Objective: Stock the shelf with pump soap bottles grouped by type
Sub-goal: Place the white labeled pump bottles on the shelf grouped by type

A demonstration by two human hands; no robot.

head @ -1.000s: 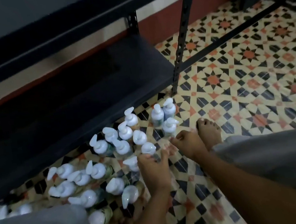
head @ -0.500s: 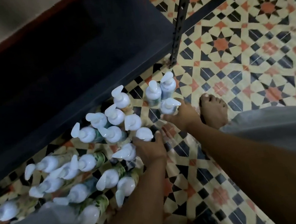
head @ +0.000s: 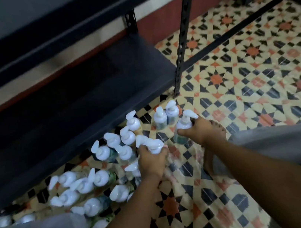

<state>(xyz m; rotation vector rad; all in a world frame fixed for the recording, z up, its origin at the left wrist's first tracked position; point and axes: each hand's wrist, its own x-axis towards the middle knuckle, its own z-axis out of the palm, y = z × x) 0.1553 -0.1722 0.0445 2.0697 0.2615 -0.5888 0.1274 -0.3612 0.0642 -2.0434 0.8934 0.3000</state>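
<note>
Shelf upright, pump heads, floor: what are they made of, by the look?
Shelf upright: likely painted steel, matte black; punched holes run along an angle profile.
Pump heads: probably moulded plastic, glossy white, with smooth rounded spouts.
Floor: looks like patterned tile or printed vinyl with a slight sheen; the blur leaves it open.

Left hand (head: pixel 153 162): arm stretched forward, fingers curled round a pump bottle (head: pixel 155 145).
Right hand (head: pixel 200 131): arm stretched forward, gripping a second bottle (head: pixel 182 126).
</note>
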